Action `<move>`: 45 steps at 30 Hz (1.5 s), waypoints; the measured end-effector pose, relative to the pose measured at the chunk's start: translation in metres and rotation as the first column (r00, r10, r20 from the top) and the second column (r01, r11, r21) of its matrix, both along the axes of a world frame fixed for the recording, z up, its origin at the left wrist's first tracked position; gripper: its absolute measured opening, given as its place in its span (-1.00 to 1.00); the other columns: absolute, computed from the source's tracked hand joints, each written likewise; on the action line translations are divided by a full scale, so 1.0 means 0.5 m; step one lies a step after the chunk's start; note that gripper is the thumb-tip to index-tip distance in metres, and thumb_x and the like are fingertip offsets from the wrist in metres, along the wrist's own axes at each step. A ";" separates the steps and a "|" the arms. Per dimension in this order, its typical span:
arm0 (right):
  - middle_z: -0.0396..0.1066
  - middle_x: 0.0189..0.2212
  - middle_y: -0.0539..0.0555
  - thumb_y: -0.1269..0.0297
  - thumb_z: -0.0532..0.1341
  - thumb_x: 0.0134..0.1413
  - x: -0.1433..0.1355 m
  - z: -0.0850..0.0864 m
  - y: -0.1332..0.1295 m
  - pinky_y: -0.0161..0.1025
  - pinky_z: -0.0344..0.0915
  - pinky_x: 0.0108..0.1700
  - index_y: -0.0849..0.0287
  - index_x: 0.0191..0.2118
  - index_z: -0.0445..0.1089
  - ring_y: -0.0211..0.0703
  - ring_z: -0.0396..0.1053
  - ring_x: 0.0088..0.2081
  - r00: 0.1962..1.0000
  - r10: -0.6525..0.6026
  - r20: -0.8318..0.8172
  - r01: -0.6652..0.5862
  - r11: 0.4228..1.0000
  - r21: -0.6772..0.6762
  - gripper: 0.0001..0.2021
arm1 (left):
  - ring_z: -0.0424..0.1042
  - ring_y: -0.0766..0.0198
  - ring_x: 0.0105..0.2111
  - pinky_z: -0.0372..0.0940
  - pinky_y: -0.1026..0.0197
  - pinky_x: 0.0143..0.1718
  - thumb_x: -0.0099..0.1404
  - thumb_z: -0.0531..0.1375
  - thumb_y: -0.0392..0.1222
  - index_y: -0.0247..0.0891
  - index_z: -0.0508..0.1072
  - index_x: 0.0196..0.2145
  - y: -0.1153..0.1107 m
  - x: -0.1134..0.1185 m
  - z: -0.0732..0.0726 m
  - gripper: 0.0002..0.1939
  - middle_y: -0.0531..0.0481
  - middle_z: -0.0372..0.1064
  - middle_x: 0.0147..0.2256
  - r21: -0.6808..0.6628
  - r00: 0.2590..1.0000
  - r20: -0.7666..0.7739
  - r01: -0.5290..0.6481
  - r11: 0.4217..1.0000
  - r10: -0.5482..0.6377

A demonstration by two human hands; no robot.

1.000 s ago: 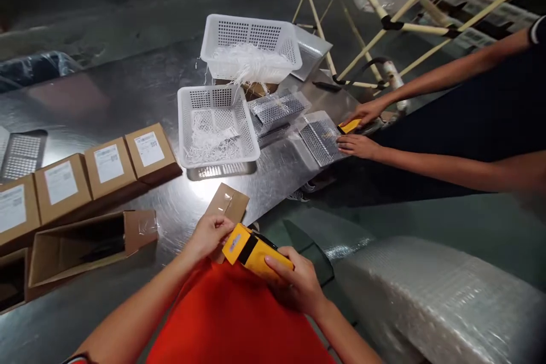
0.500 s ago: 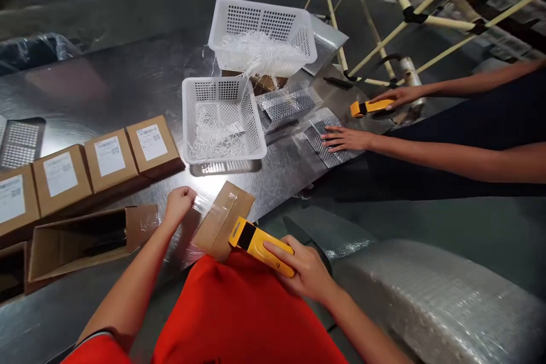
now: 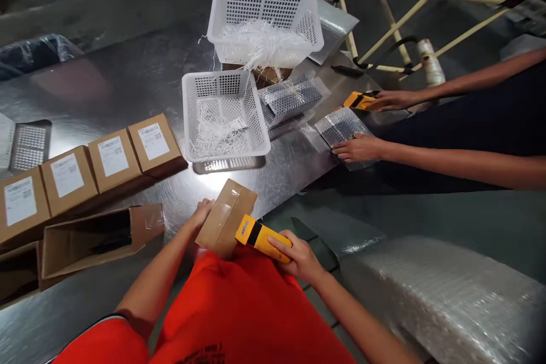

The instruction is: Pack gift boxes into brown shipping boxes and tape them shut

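Observation:
A small cardboard box (image 3: 225,217), with clear tape across its upper face, stands at the table's near edge against my red shirt. My left hand (image 3: 202,214) grips its left side, fingers partly hidden behind it. In my right hand (image 3: 298,259) is a yellow tape dispenser (image 3: 265,240) with a black band; its front end touches the box's right edge. Just beyond, a white plastic basket (image 3: 264,151) holds thin white strings and a small label.
Labelled cardboard boxes (image 3: 111,156) line the left, with open boxes (image 3: 147,224) before them. A second basket (image 3: 318,45) of strings sits behind. At right, a co-worker's hand (image 3: 360,148) rests on a bubble-wrapped package (image 3: 336,125). Bubble wrap (image 3: 443,290) lies lower right.
My left hand has moved right, from beside the box onto its left side. The dispenser has shifted slightly right along with the view. The co-worker's package is now tilted up.

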State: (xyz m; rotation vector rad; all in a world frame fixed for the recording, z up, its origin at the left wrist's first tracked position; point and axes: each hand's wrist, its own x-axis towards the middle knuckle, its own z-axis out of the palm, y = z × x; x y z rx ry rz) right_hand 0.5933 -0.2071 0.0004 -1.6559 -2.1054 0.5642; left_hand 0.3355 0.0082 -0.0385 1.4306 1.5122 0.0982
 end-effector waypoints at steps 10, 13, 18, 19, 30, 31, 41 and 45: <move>0.29 -0.21 0.08 0.40 0.19 -0.03 0.003 -0.046 0.002 -0.31 0.35 -0.29 0.02 0.13 0.37 -0.22 0.35 -0.29 0.997 0.015 -0.078 -0.002 0.988 0.156 -0.47 | -0.05 -0.24 0.31 0.03 -0.22 0.20 -0.04 0.29 -0.06 -0.34 -0.04 0.31 -0.161 0.063 0.169 0.02 -0.40 -0.08 0.33 0.180 0.861 -0.446 0.353 0.918 -0.244; 0.30 -0.26 0.05 0.36 0.22 -0.05 -0.003 -0.032 0.016 -0.35 0.32 -0.32 -0.02 0.13 0.38 -0.24 0.33 -0.33 0.998 0.025 -0.056 -0.018 0.992 0.123 -0.46 | -0.34 -0.28 0.36 -0.19 -0.45 0.21 -0.10 0.33 0.00 -0.40 -0.29 0.36 -0.217 0.098 0.158 0.24 -0.42 -0.36 0.38 0.204 0.742 -0.642 0.405 0.891 -0.191; 0.34 -0.29 0.06 0.27 0.25 -0.04 -0.041 0.027 0.062 -0.37 0.25 -0.37 -0.07 0.15 0.37 -0.24 0.29 -0.38 1.000 0.001 0.007 -0.001 0.999 0.046 -0.45 | -0.10 -0.27 0.33 0.00 -0.36 0.16 -0.02 0.30 0.12 -0.20 -0.22 0.38 -0.193 0.086 0.156 0.16 -0.45 -0.26 0.37 0.302 0.748 -0.660 0.341 0.890 -0.062; 0.35 -0.28 0.06 0.27 0.24 -0.03 -0.046 0.038 0.068 -0.37 0.24 -0.36 -0.09 0.16 0.36 -0.24 0.29 -0.38 1.000 -0.005 0.019 0.004 1.000 0.021 -0.45 | -0.07 -0.28 0.32 0.03 -0.35 0.14 -0.04 0.31 0.13 -0.17 -0.21 0.37 -0.182 0.079 0.160 0.16 -0.44 -0.25 0.37 0.295 0.760 -0.647 0.329 0.897 -0.066; 0.38 -0.23 0.09 0.25 0.17 0.04 -0.026 0.005 0.060 -0.35 0.17 -0.39 -0.17 0.22 0.27 -0.22 0.30 -0.40 0.979 0.052 0.199 0.012 0.951 -0.309 -0.44 | 0.18 -0.08 0.23 0.15 -0.05 0.21 -0.17 0.43 -0.04 -0.18 -0.12 0.36 -0.028 -0.075 0.154 0.24 -0.20 0.07 0.30 0.154 0.990 -0.020 0.143 0.978 -0.142; 0.38 -0.23 0.10 0.25 0.17 0.04 -0.036 0.004 0.070 -0.34 0.17 -0.39 -0.16 0.21 0.28 -0.21 0.29 -0.40 0.979 0.043 0.198 0.021 0.951 -0.309 -0.44 | 0.23 -0.07 0.20 0.20 -0.04 0.18 -0.18 0.44 -0.03 -0.18 -0.11 0.36 -0.010 -0.089 0.146 0.24 -0.20 0.12 0.28 0.081 0.990 0.068 0.115 0.990 -0.121; 0.34 -0.25 0.09 0.21 0.18 0.04 -0.083 0.091 0.103 -0.35 -0.10 -0.49 -0.07 0.20 0.29 -0.26 0.20 -0.46 0.971 -0.079 0.226 0.166 0.902 -0.398 -0.46 | 0.12 -0.16 0.26 0.12 -0.15 0.22 -0.20 0.39 -0.24 -0.11 0.08 0.31 0.120 -0.037 0.092 0.10 -0.20 0.09 0.30 0.001 0.967 -0.043 0.253 0.968 -0.252; 0.34 -0.24 0.09 0.18 0.21 0.01 -0.096 0.100 0.105 -0.35 -0.09 -0.49 -0.12 0.20 0.28 -0.25 0.21 -0.46 0.960 -0.108 0.258 0.211 0.886 -0.412 -0.44 | -0.31 -0.32 0.36 -0.26 -0.46 0.23 -0.04 0.32 -0.09 -0.23 -0.24 0.38 0.005 0.018 0.119 0.15 -0.38 -0.35 0.39 0.210 0.859 -0.430 0.395 0.894 -0.279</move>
